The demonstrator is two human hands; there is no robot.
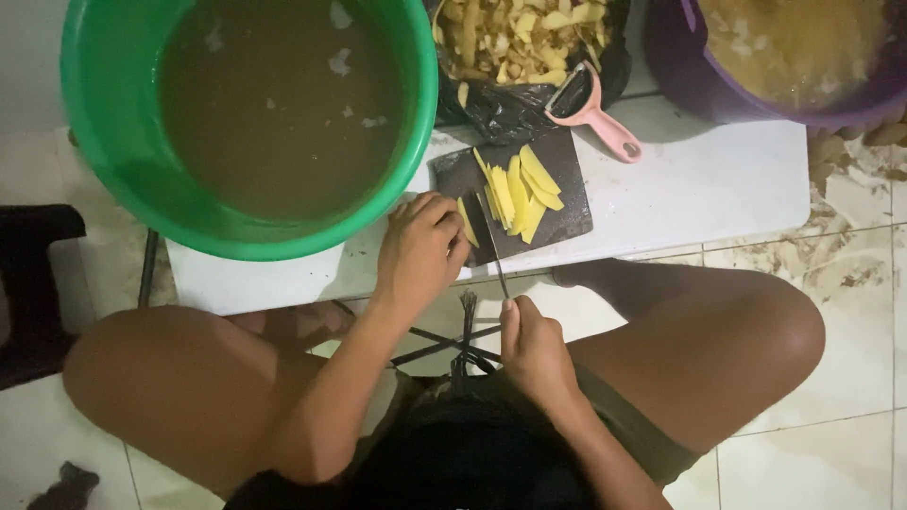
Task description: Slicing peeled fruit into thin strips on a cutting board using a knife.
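Yellow potato slices (518, 194), one knife (491, 241) in right hand (534, 351), one peeler (593, 111)

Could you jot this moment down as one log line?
left hand: steadies potato piece on board | right hand: grips knife, slicing | slices on board | peeler beside

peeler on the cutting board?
No, the pink peeler lies on the white table beside the black bag of peels, off the dark board.
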